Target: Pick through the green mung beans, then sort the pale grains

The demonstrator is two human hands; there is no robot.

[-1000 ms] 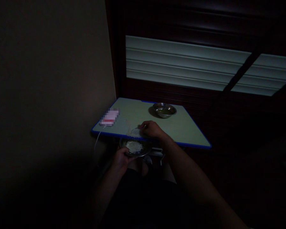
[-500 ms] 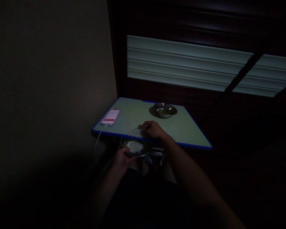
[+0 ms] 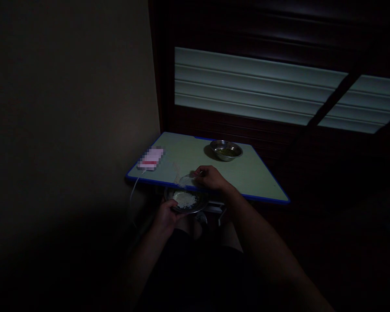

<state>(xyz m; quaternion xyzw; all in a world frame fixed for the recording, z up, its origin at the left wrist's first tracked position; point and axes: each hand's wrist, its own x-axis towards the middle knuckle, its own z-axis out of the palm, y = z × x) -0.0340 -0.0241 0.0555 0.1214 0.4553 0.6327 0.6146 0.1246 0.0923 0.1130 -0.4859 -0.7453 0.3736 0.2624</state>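
Just below the table's front edge, my left hand (image 3: 167,215) grips the rim of a metal bowl (image 3: 199,204), thumb on top. White grains (image 3: 184,199) lie in that bowl, looking like rice or coarse flour; the dim light hides which. My right hand (image 3: 209,177) is over the front edge of the pale table (image 3: 188,149), fingers pinched on a thin, clear, rounded piece (image 3: 186,180). What this piece is I cannot make out. A pale streak of grains (image 3: 177,173) lies on the tabletop beside it.
A second metal bowl (image 3: 225,151) with something greenish in it stands at the back of the table. A pink, blurred device (image 3: 151,158) with a white cable (image 3: 133,190) lies at the left. Dark slatted doors (image 3: 247,84) rise behind, and a wall (image 3: 84,108) stands left.
Less white material shows on the clear piece in my right hand, and some has dropped over the edge towards the bowl. Both hands stay nearly in place.
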